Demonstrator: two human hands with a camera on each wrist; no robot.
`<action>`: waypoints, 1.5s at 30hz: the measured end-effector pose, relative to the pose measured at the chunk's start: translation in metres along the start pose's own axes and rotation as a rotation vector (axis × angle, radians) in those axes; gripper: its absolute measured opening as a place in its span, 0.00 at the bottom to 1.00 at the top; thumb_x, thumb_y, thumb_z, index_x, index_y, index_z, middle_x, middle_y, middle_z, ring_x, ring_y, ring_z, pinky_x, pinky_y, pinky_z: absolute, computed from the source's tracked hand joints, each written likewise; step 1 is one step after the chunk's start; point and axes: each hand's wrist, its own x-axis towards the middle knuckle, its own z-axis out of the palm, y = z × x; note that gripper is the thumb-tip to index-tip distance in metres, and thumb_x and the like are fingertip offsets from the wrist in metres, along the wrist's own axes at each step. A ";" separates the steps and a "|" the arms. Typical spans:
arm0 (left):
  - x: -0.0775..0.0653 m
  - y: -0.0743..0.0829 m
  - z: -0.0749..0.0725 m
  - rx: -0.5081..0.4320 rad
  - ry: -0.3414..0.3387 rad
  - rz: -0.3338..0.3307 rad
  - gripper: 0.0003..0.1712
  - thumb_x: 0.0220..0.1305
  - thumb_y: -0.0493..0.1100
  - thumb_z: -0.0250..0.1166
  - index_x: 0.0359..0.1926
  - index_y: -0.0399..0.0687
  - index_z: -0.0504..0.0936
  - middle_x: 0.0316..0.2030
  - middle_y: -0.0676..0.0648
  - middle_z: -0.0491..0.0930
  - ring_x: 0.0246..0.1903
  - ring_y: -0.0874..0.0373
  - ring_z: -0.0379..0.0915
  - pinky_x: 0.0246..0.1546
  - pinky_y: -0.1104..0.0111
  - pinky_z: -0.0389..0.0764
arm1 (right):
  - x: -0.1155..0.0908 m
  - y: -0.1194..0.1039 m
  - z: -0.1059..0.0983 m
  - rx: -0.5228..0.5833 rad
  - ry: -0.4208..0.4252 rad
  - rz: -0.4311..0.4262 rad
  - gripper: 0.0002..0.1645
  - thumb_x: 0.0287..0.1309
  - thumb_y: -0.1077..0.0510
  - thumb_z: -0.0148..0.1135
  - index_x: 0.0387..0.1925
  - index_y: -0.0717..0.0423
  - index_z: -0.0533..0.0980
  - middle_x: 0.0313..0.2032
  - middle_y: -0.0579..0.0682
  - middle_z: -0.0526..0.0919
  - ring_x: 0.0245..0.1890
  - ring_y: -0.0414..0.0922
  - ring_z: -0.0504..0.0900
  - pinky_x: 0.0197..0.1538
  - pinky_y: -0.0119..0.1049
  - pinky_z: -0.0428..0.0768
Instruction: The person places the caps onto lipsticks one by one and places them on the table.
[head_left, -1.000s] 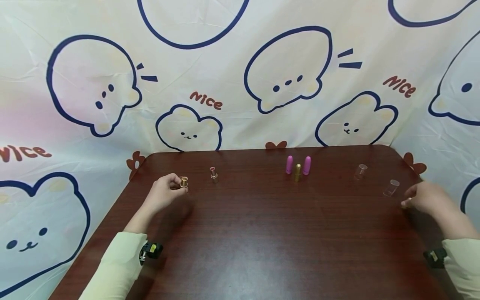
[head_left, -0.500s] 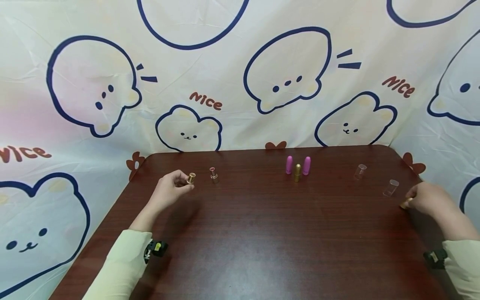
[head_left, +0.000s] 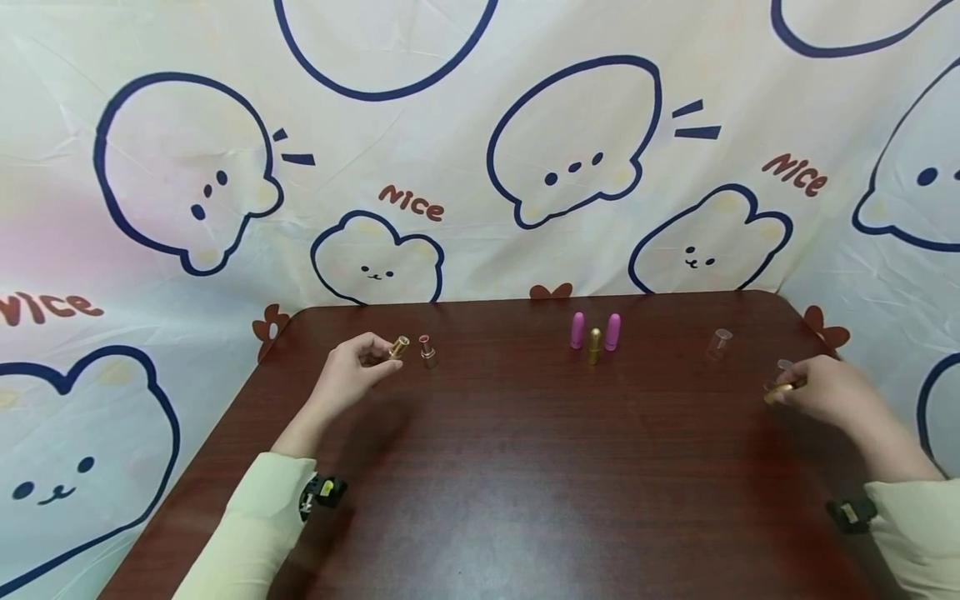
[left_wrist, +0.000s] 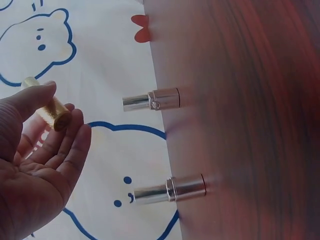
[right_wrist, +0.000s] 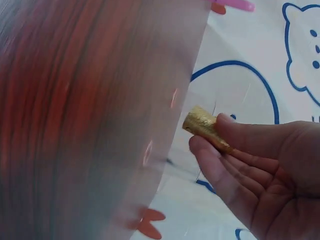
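Note:
My left hand [head_left: 352, 367] pinches an uncapped gold lipstick tube [head_left: 399, 347] above the table's far left, its paler end tilted up. Just right of it stands a silver-pink lipstick tube [head_left: 427, 353]. In the left wrist view, two such tubes stand apart, a lipstick tube [left_wrist: 152, 100] and a second lipstick tube [left_wrist: 170, 189]; the head view shows only one. At the far right, my right hand [head_left: 828, 392] holds a gold lipstick cap [head_left: 782, 392] between thumb and fingers. The cap [right_wrist: 202, 122] looks textured and tapered. Behind this hand a clear cap [head_left: 785, 365] is partly hidden.
Two purple bullet-shaped tubes, one purple tube [head_left: 577, 331] and another purple tube [head_left: 612, 332], stand around a gold bullet-shaped tube [head_left: 595, 347] at the back. Another clear cap [head_left: 720, 343] stands further right. The brown table [head_left: 570, 483] meets a printed cloth [head_left: 480, 150] behind.
My left hand has moved right with the gold lipstick tube, close to the silver-pink one, tilting it more. My right hand has lifted the gold cap and moved left, partly covering a clear cap.

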 end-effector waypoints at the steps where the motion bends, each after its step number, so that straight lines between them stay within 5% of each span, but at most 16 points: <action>1: 0.001 0.001 0.001 -0.007 0.001 0.005 0.09 0.59 0.39 0.71 0.39 0.42 0.81 0.35 0.46 0.81 0.32 0.53 0.76 0.31 0.66 0.76 | 0.001 -0.003 0.001 0.009 0.014 -0.007 0.11 0.52 0.60 0.69 0.29 0.68 0.82 0.27 0.59 0.83 0.28 0.55 0.78 0.32 0.51 0.75; 14: 0.008 0.015 0.011 -0.077 -0.011 0.035 0.12 0.59 0.42 0.71 0.42 0.42 0.83 0.35 0.46 0.82 0.31 0.52 0.72 0.31 0.68 0.74 | 0.011 -0.043 0.019 0.172 0.094 -0.049 0.18 0.58 0.57 0.68 0.41 0.70 0.81 0.38 0.66 0.83 0.35 0.56 0.80 0.36 0.51 0.79; 31: 0.016 0.028 0.029 -0.198 -0.059 0.068 0.13 0.58 0.41 0.72 0.44 0.42 0.84 0.34 0.45 0.82 0.31 0.52 0.72 0.28 0.70 0.73 | 0.022 -0.090 0.038 0.389 0.170 -0.114 0.19 0.61 0.55 0.66 0.49 0.64 0.80 0.42 0.62 0.80 0.34 0.52 0.80 0.32 0.30 0.79; 35: 0.014 0.038 0.031 -0.227 -0.074 0.068 0.14 0.59 0.37 0.71 0.45 0.38 0.83 0.35 0.43 0.81 0.31 0.51 0.71 0.29 0.71 0.73 | 0.025 -0.098 0.041 0.467 0.163 -0.115 0.21 0.62 0.53 0.66 0.51 0.64 0.79 0.44 0.62 0.75 0.38 0.53 0.81 0.35 0.32 0.81; 41: 0.005 0.067 0.027 -0.244 -0.090 0.068 0.12 0.60 0.34 0.69 0.45 0.33 0.82 0.33 0.43 0.80 0.30 0.51 0.70 0.28 0.71 0.72 | 0.028 -0.110 0.046 0.557 0.143 -0.112 0.24 0.63 0.50 0.64 0.53 0.64 0.78 0.43 0.62 0.84 0.40 0.53 0.84 0.41 0.38 0.82; 45: 0.008 0.063 0.032 -0.260 -0.100 0.069 0.13 0.60 0.35 0.69 0.45 0.35 0.83 0.34 0.44 0.80 0.31 0.52 0.69 0.28 0.71 0.71 | 0.031 -0.118 0.050 0.615 0.150 -0.123 0.24 0.62 0.51 0.65 0.53 0.64 0.77 0.43 0.62 0.84 0.39 0.48 0.85 0.42 0.38 0.81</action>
